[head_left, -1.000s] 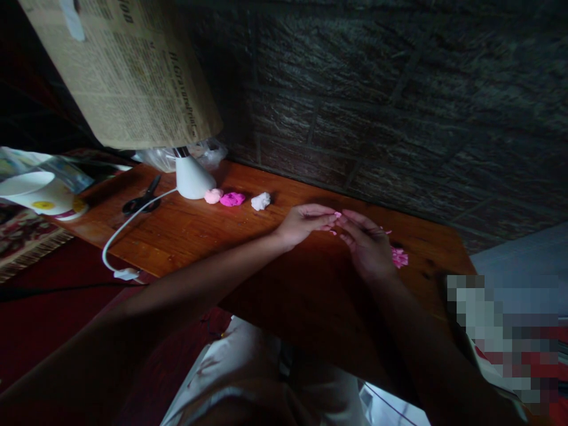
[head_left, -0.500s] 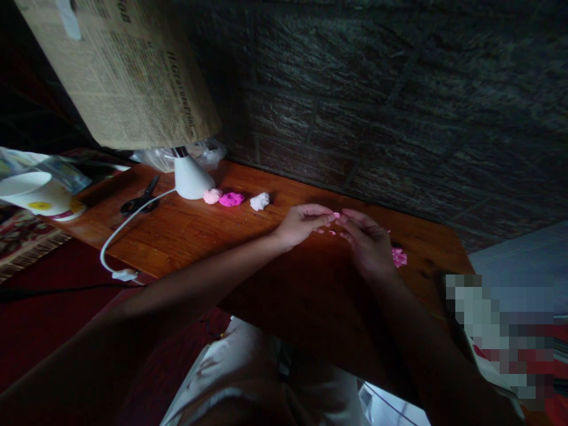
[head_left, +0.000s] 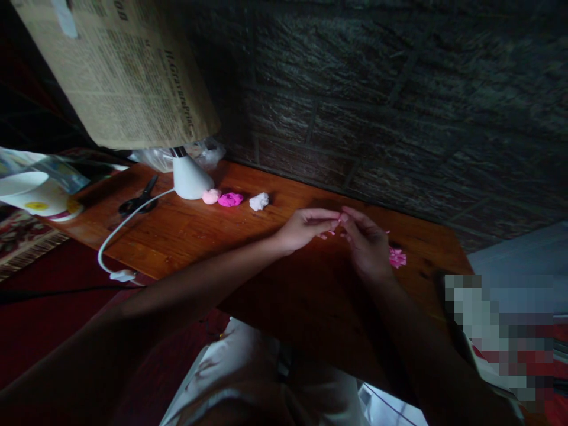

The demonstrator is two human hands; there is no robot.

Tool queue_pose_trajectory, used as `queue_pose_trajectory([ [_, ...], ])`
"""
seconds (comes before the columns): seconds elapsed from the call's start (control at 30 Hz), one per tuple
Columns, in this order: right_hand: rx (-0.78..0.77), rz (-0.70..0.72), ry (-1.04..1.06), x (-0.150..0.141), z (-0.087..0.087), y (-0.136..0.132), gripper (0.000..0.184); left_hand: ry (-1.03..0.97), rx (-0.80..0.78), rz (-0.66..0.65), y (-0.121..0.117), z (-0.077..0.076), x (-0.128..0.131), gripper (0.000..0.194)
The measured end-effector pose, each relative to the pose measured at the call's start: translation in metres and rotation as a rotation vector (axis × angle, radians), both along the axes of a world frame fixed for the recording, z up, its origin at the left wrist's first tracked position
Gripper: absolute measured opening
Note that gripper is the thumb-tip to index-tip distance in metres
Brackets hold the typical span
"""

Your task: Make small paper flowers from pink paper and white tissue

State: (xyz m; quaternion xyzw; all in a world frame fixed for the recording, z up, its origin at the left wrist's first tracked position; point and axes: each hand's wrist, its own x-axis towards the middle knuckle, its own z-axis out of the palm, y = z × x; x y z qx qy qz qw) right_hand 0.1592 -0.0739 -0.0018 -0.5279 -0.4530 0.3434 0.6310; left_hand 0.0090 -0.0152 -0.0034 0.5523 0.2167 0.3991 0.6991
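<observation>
The lampshade (head_left: 128,89) reads "GravurePrint". Above the desk (head_left: 177,234), the left hand (head_left: 302,229) and right hand (head_left: 369,242) meet, each grip pinched nearly closed on one tiny pink bit (head_left: 341,218), mostly hidden between them.

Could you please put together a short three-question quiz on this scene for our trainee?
1. Which lump lies apart from the other two: A) the white lump, B) the magenta lump, C) the pale pink lump?
2. True or false: in the picture, the scissors lie left of the lamp base.
3. What colour is the small piece between the left hand and right hand?

Key: 1. A; 2. True; 3. Pink.
</observation>
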Motion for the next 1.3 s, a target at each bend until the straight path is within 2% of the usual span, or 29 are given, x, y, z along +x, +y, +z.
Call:
queue_pose_trajectory([
  [0.2,0.069,-0.003,-0.188,0.0,0.004,-0.001,0.031,-0.064,-0.162,-0.054,0.001,0.001,-0.001,0.033],
  [0.5,0.07,0.053,-0.081,-0.005,0.004,-0.003,0.029,-0.162,-0.426,-0.198,0.003,0.003,-0.002,0.028],
  [0.8,0.066,0.173,-0.002,0.001,0.006,-0.004,0.024,-0.187,-0.478,-0.229,0.003,0.009,-0.003,0.02],
  [1.13,0.076,0.082,-0.081,-0.002,0.013,-0.008,0.016,-0.198,-0.487,-0.245,0.001,0.008,-0.004,0.023],
  [1.3,0.062,0.101,-0.106,-0.003,0.017,-0.009,0.02,-0.186,-0.442,-0.227,0.002,0.007,-0.005,0.022],
])
